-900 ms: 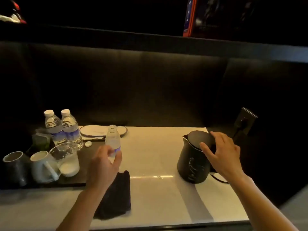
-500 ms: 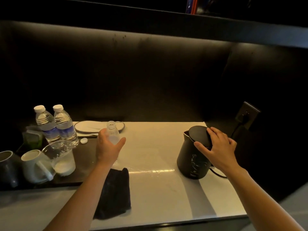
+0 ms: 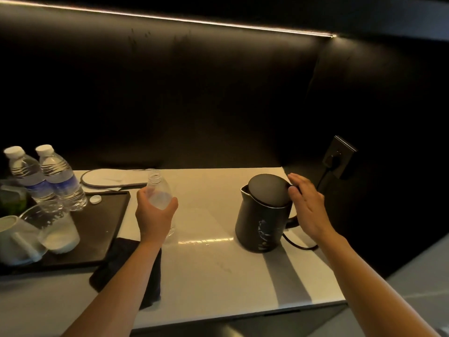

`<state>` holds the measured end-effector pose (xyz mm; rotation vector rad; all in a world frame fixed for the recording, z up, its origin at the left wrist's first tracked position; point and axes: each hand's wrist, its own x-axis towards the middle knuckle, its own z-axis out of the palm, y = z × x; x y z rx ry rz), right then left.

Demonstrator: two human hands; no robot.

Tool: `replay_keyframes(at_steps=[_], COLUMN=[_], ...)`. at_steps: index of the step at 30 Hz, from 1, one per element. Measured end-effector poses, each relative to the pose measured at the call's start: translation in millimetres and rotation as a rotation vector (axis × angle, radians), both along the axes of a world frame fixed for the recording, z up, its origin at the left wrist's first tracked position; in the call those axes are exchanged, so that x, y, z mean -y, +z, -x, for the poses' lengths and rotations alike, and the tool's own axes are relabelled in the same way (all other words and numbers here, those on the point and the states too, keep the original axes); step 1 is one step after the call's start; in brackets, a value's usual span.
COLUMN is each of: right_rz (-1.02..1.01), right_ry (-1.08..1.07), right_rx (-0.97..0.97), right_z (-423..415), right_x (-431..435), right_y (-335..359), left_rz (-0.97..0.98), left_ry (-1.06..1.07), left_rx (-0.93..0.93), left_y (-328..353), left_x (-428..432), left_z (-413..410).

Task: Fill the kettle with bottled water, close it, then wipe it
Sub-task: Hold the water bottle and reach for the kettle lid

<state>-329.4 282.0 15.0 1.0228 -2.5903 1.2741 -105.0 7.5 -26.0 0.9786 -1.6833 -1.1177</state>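
Pale marking on side of matte black electric kettle (image 3: 263, 215), too blurred to read; blue labels on two capped clear water bottles (image 3: 52, 177), text illegible. One uncapped clear plastic bottle (image 3: 159, 193), upright, clamped in left hand (image 3: 154, 215), fingers wrapped round lower body. One loose white cap (image 3: 95, 199) on black rectangular tray (image 3: 104, 222). Kettle stands right of centre on white countertop (image 3: 206, 263), lid down, cord trailing. Right hand (image 3: 307, 210) beside handle, fingers extended together, thumb at lid rim. One black folded cloth (image 3: 116, 268) under left forearm. One glass, one white mug on tray.
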Motion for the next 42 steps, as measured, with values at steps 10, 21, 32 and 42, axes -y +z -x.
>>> replay_keyframes(at_steps=[10,21,32,42], right_rz=[0.379,0.519,0.033,0.125], right_ry=[-0.054,0.197,0.324,0.206], right_rx=[0.820,1.030,0.154,0.090], right_z=[28.0,42.8,22.3,25.0], right_x=[-17.1,-31.6,-15.8,1.8], right_y=[-16.2,-14.7,9.8,0.9], left_rz=[-0.022,0.026,0.027,0.225], left_ry=[-0.084,-0.033,0.085,-0.126], left_rx=[0.029,0.053,-0.107,-0.090], left_y=[-4.5,-25.3,-44.2,11.2], left_x=[-92.8,-126.8,-143.7,-123.0], left_z=[49.8,63.1,78.6,67.4])
